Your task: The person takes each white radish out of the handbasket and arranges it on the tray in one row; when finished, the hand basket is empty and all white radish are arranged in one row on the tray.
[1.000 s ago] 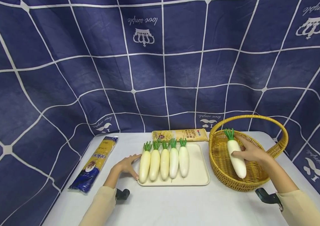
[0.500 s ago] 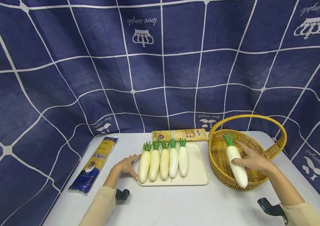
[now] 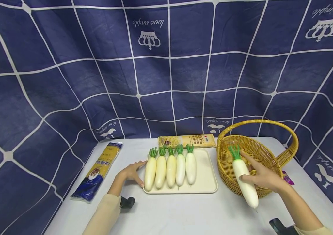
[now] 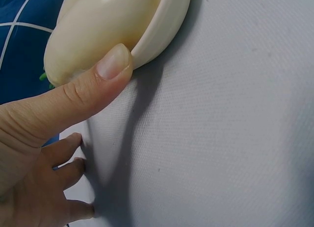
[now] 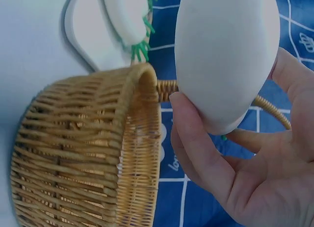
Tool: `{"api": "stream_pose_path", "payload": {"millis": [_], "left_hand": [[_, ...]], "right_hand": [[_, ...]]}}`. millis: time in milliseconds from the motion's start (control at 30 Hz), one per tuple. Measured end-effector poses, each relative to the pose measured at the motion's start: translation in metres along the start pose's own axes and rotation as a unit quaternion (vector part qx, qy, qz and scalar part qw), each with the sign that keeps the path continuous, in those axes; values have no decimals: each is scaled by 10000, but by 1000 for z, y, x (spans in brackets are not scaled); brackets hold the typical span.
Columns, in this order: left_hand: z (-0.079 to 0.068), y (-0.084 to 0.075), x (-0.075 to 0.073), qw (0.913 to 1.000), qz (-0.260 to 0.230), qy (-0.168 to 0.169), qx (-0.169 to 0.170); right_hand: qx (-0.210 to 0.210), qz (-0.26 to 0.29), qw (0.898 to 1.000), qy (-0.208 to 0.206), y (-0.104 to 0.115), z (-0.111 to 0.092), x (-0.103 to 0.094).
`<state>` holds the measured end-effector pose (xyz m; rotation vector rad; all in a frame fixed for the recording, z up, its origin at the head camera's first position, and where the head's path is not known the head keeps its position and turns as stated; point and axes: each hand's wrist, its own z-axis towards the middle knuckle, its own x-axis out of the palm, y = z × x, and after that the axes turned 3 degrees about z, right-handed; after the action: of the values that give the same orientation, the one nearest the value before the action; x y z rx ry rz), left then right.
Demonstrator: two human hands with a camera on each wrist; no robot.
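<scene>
In the head view my right hand grips a white radish with green leaf stubs. It is over the front of a wicker basket, its tip past the front rim. Thumb and fingers hold the radish from both sides in the right wrist view. My left hand lies at the left edge of a cream tray, fingers spread. Its thumb touches the tray's corner by a radish in the left wrist view. Several radishes lie side by side on the tray, its right part bare.
A blue and yellow pasta packet lies on the left of the white table. Behind the tray is a yellow noodle packet. A small purple packet shows beside the basket, whose tall handle arches over it.
My right hand has moved the radish toward me, from inside the basket to its front rim. The purple packet has come into sight. The left hand stays in place.
</scene>
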<state>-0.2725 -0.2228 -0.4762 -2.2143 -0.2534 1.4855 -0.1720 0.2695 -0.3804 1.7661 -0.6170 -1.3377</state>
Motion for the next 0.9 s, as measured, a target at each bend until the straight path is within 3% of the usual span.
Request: {"api": "stream_pose_path", "payload": {"millis": [400,500,667,900], "left_hand": [[-1,-2,-1,10000,-12,18,3],[-2,-2,-1,10000,-28,26,-22],[-3,-3,-1,10000,-40,6,-39],[0,-1,-1,10000,25,-15,21]], "right_hand": [[32,139,9999,72,5,-11,19],[-217,233,9994,167,7,-11,25],[-559,210,9980,211,9,-7,37],[-559,92,9982,219,15,8,55]]}}
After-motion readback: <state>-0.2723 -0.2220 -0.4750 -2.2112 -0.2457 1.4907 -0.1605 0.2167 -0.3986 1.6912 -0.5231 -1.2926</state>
